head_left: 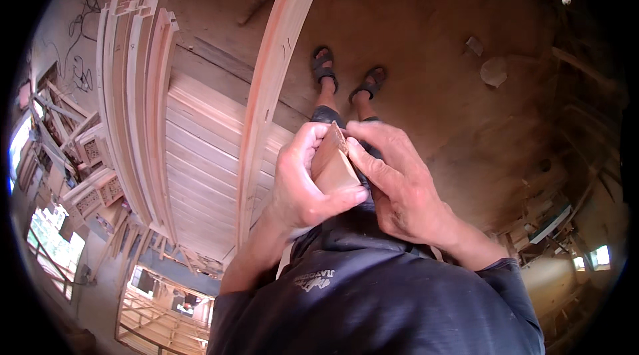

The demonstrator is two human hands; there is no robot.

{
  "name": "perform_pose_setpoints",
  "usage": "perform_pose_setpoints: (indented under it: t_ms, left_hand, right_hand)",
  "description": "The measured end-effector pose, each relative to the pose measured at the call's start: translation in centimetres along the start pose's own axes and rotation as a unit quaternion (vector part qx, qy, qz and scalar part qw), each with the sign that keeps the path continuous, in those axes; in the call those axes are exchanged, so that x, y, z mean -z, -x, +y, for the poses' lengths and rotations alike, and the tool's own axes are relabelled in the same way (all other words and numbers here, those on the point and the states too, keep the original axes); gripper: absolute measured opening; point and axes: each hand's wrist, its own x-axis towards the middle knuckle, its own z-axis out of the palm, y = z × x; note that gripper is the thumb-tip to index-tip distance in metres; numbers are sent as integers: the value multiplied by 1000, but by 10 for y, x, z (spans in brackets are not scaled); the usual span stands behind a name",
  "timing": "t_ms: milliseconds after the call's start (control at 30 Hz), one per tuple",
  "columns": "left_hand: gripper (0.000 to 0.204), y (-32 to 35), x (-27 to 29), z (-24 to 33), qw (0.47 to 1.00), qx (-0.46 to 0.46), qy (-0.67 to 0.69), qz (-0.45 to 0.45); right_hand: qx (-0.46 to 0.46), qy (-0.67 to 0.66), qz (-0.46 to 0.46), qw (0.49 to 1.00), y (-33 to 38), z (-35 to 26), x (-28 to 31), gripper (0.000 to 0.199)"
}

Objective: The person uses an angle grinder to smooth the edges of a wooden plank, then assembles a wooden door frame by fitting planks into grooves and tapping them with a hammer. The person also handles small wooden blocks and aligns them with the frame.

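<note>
In front of my waist I hold a small wooden block (327, 167) with a pale face and a rough brown edge. My left hand (293, 185) wraps round its left side, the thumb lying across the near end. From the other side my right hand (406, 185) grips it, with thumb and fingers bent against its right and far edges. Some of the right fingers and the underside of the block are hidden. Just left of my hands, a long wooden board (274, 69) with a pencil mark lies across a stack of planks (200, 155).
Several grooved wooden lengths (136, 95) lie together at the far left of the stack. Cables (81, 72) trail beyond them. My sandalled feet (324, 62) stand on the brown floor (426, 29). A pale flat scrap (493, 72) lies to the right, and timber pieces (579, 115) line the right side.
</note>
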Motion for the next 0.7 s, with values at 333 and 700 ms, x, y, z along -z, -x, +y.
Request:
perform_pose_setpoints:
  t_ms: [333,700]
  left_hand:
    - [78,-23,22,24,990,107,-9,-93]
    - [32,-15,-27,33,961,65,-221,156]
  right_hand:
    - [-55,-82,-2,995,12,17,-17,87]
    - [-26,-160,47,986,11,30,-29,83]
